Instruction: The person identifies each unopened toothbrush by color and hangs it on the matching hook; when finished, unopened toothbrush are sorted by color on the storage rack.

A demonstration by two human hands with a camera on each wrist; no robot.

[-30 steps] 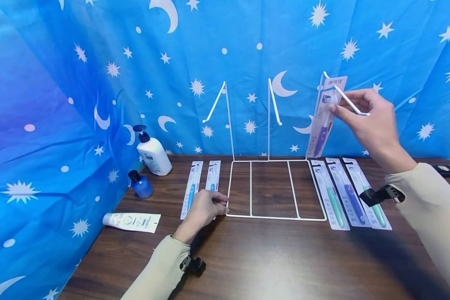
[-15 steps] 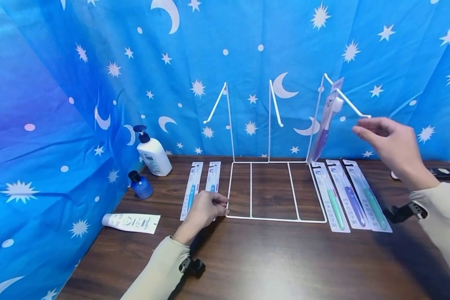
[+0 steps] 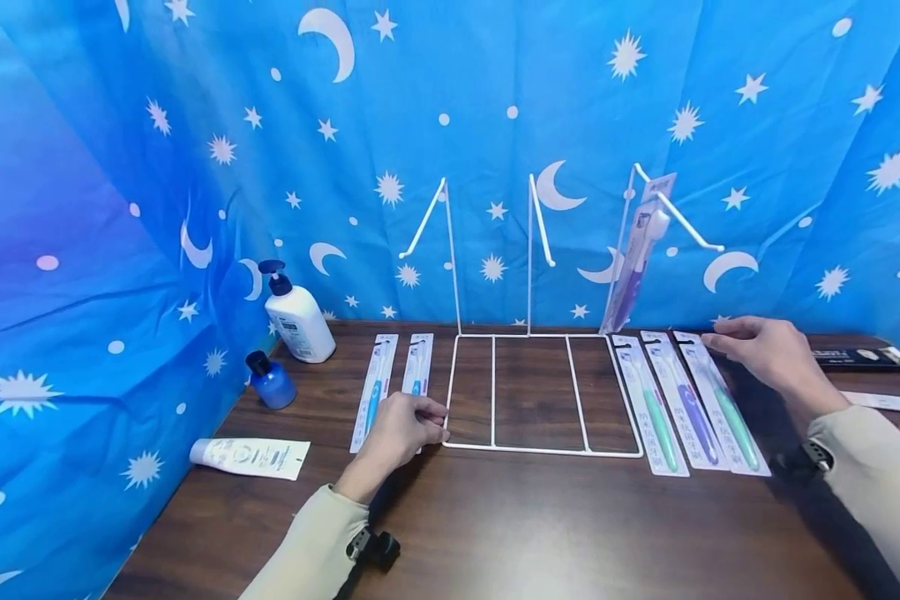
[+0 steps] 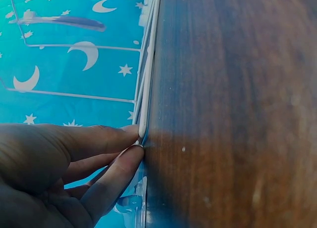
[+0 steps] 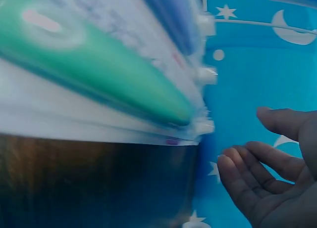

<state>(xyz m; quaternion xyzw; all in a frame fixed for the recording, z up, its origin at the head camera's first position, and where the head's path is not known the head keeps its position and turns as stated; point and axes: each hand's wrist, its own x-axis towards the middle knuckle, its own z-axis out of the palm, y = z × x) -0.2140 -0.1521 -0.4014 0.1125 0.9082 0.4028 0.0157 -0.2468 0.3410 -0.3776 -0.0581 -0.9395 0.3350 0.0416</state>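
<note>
My left hand [image 3: 401, 429] pinches the front left corner of a white wire rack [image 3: 540, 451] between thumb and finger; the left wrist view shows the fingertips [image 4: 131, 156] on the wire. On the rack's right hook hangs a packaged purple toothbrush [image 3: 633, 258], tilted. The left and middle hooks hold nothing. My right hand [image 3: 768, 354], fingers loosely bent and holding nothing, is by the top end of a packaged green toothbrush [image 3: 735, 421]. Beside that lie a packaged purple toothbrush [image 3: 696, 417] and another green one [image 3: 662, 425], along the rack's right side.
Two packaged blue toothbrushes [image 3: 375, 392] lie left of the rack, one partly behind my left hand. Further left are a white pump bottle [image 3: 300, 325], a small blue bottle [image 3: 273, 385] and a white tube [image 3: 255, 457]. A black box [image 3: 855, 359] lies at the far right. A blue curtain [image 3: 420, 83] hangs behind.
My right hand has let go of the purple toothbrush, which hangs on the right hook, and has moved right and down to the toothbrushes on the table. The left hand stays at the rack corner.
</note>
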